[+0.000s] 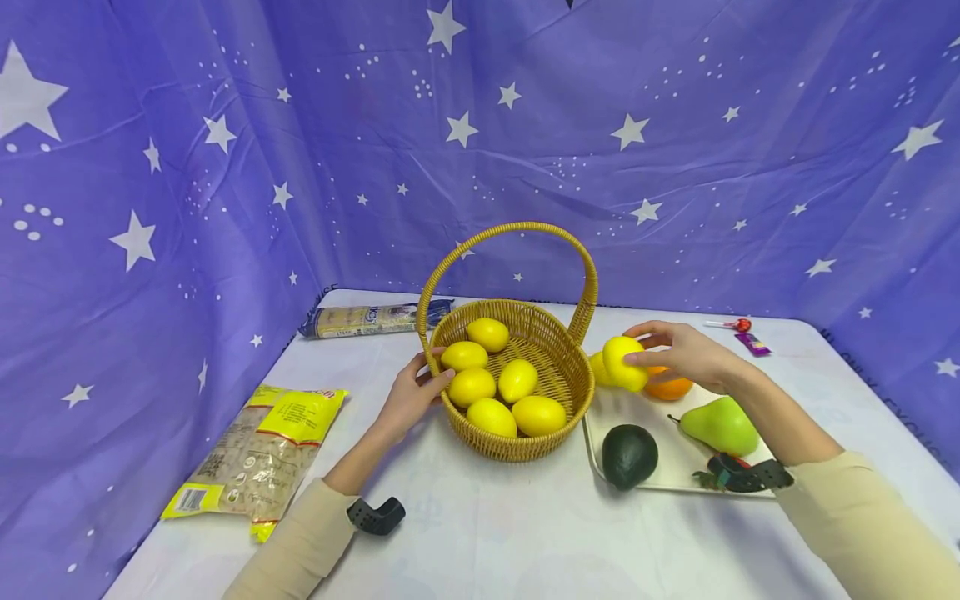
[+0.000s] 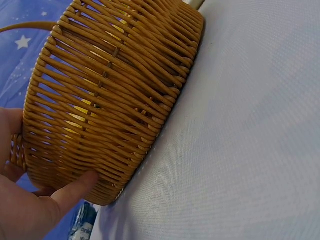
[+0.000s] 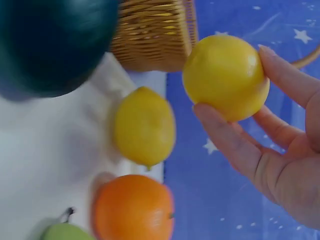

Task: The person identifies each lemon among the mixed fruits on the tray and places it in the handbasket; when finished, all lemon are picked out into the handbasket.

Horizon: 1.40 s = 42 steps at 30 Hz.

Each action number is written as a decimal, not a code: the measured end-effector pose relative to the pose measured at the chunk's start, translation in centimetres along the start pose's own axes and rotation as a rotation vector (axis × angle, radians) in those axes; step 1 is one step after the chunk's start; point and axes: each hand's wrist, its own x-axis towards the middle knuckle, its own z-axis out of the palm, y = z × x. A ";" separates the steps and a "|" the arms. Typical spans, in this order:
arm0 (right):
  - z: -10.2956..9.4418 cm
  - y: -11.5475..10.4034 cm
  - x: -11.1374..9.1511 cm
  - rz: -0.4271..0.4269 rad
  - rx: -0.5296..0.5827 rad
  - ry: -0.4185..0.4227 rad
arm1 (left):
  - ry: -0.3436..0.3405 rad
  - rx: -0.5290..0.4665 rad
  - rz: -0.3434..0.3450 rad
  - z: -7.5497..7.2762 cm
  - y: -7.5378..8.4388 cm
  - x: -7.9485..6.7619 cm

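A wicker basket (image 1: 517,450) with a tall arched handle stands upright on the table, with several yellow lemons (image 1: 470,387) inside. My left hand (image 1: 412,396) holds its left rim; one finger presses the woven side (image 2: 115,110) in the left wrist view. To the basket's right, my right hand (image 1: 678,354) pinches a lemon (image 3: 225,77) between thumb and fingers, raised above the metal tray (image 1: 675,475). A second lemon (image 3: 145,127) lies on that tray beside an orange (image 3: 134,207), partly hidden behind the held one in the head view.
The tray also bears a green pear (image 1: 720,425), a dark avocado (image 1: 628,456) at its left edge and a partly hidden red fruit. A yellow-and-clear bag (image 1: 262,450) lies at left, a long packet (image 1: 367,320) behind. A lollipop (image 1: 741,325) and purple sweet (image 1: 752,344) lie back right.
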 end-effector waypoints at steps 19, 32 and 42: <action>5.6 -5.7 6.9 -0.084 0.032 -0.122 | -0.016 -0.044 -0.006 0.0 0.0 0.0; 7.8 -5.9 11.6 -0.189 -0.208 -0.128 | -0.039 -0.021 -0.019 0.3 2.8 -1.5; 8.2 -6.6 13.4 -0.258 -0.333 -0.206 | -0.027 -0.013 -0.011 0.2 3.1 -1.8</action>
